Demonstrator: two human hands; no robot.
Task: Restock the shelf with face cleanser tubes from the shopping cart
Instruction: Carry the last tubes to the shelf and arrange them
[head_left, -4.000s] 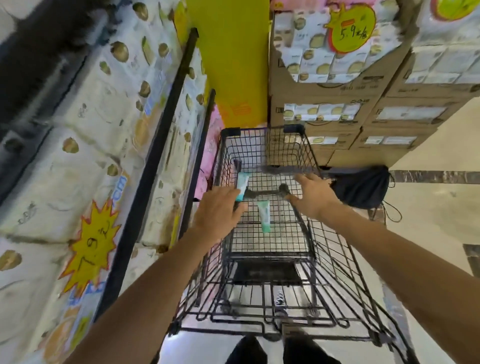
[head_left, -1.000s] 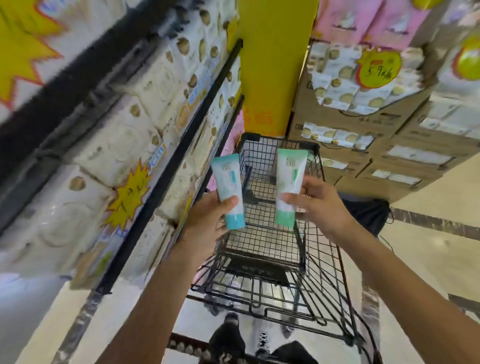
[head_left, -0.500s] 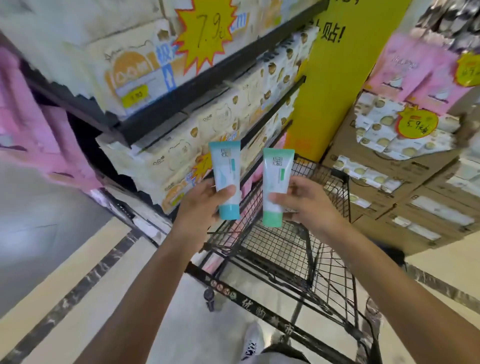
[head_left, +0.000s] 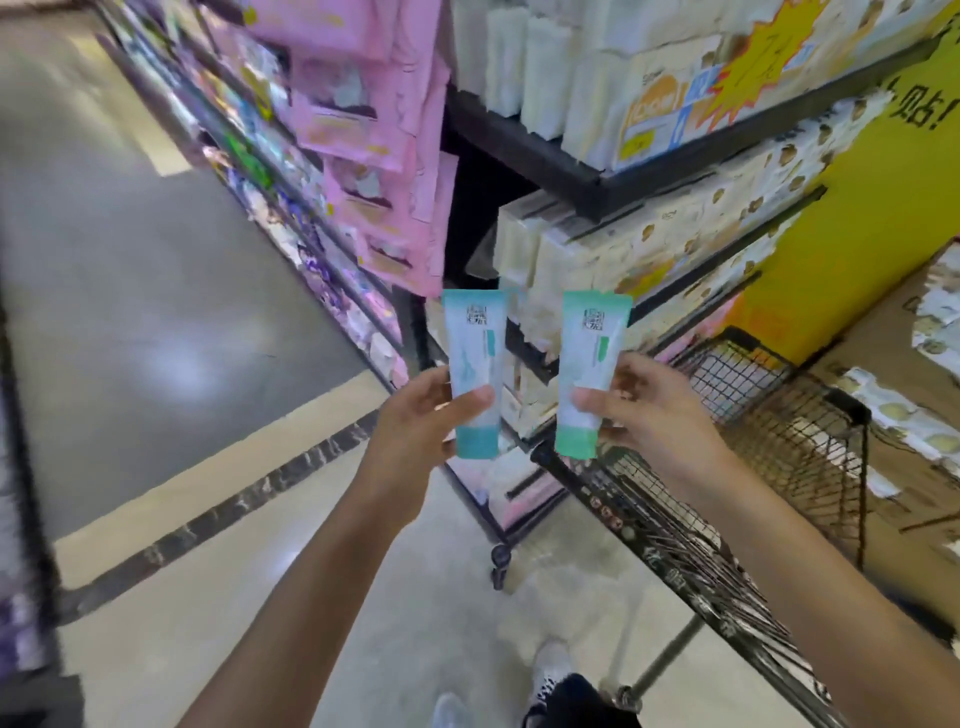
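Beside the shopping cart (head_left: 779, 415), two hands hold two face cleanser tubes: left hand (head_left: 421, 421), right hand (head_left: 654, 410), blue tube (head_left: 474, 364), green tube (head_left: 589, 364).

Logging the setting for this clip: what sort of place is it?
Most likely a supermarket aisle: stocked shelves with a starburst price tag, hanging pink packs, and a wire shopping cart beside the person.

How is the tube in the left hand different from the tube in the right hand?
The left tube has a blue-teal cap end; the right tube has a greener one. The left hand holds the left tube, the right hand the right tube. Both are upright, cap down, with a code patch near the top.
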